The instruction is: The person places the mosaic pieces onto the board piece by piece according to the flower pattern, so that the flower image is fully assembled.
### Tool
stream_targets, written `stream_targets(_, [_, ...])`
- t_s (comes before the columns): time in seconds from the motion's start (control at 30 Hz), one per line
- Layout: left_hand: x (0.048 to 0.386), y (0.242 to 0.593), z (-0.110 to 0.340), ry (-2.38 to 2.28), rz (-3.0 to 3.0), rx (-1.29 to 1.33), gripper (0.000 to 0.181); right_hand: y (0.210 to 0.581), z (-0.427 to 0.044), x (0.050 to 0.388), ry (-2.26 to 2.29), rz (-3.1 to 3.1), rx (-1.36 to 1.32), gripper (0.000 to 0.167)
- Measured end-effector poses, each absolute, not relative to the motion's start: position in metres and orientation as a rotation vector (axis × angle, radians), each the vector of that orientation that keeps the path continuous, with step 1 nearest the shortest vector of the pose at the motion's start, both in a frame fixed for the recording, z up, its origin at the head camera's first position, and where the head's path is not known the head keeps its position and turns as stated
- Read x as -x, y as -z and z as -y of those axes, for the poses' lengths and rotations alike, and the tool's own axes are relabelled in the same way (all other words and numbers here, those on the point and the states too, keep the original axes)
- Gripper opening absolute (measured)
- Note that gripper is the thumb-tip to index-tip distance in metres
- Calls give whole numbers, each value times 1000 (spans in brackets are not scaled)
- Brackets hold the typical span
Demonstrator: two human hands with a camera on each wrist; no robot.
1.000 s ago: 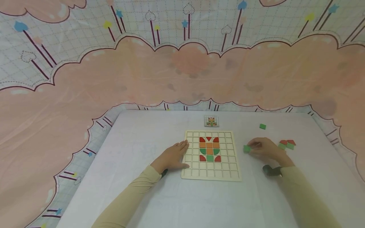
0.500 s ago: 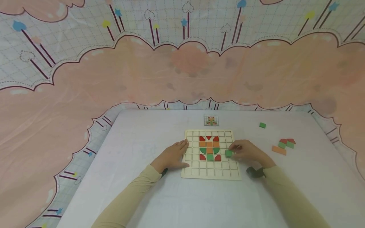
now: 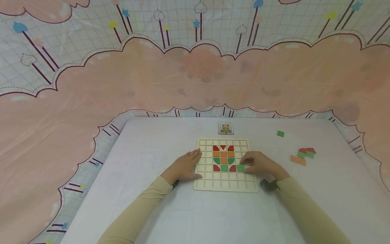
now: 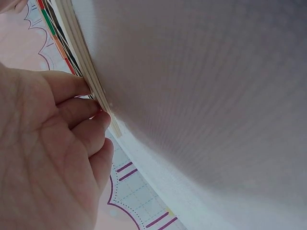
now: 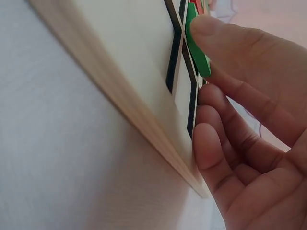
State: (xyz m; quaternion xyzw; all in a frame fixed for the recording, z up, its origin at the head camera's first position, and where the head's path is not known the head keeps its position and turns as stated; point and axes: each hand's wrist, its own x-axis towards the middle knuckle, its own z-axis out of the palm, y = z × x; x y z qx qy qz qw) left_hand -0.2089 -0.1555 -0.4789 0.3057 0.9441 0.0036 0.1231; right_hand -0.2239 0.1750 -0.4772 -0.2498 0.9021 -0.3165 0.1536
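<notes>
A pale wooden grid board (image 3: 215,183) lies on the table, with red, orange and green pieces set in its cells. My left hand (image 3: 182,166) rests at the board's left side, fingers fairly straight; in the left wrist view its fingertips touch the board's edge (image 4: 79,48). With thumb and finger, my right hand (image 3: 263,164) pinches a green square tile (image 3: 239,167) over the right part of the board, beside the red piece (image 3: 232,168) in the lower row of the pattern. Seen from the right wrist, the green tile (image 5: 198,52) sits tilted against the grid, under my thumb.
Behind the board lies a small pattern card (image 3: 225,128). To the right are a lone green tile (image 3: 280,134), an orange piece (image 3: 298,160) and a cluster of red and green pieces (image 3: 310,155). Patterned cloth hangs beyond the white table.
My right hand has carried the green square tile leftward from beside the board onto its right part, then down to the grid. The orange piece came into sight. My left hand stays put.
</notes>
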Motion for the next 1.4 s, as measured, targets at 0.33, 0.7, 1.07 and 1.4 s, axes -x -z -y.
stream_targets(0.33, [208, 477, 155, 6, -2757, -896, 93, 475, -173, 224, 899, -2586, 701, 15])
stream_targets(0.7, [208, 477, 154, -22, -2753, -883, 92, 480, -177, 223, 910, -2594, 632, 22])
stream_targets(1.07, [208, 476, 154, -14, -2747, -866, 92, 468, -227, 222, 1064, -2621, 605, 33])
stream_targets(1.4, [207, 478, 154, -5, -2753, -855, 93, 452, -292, 208, 1085, -2782, 446, 37])
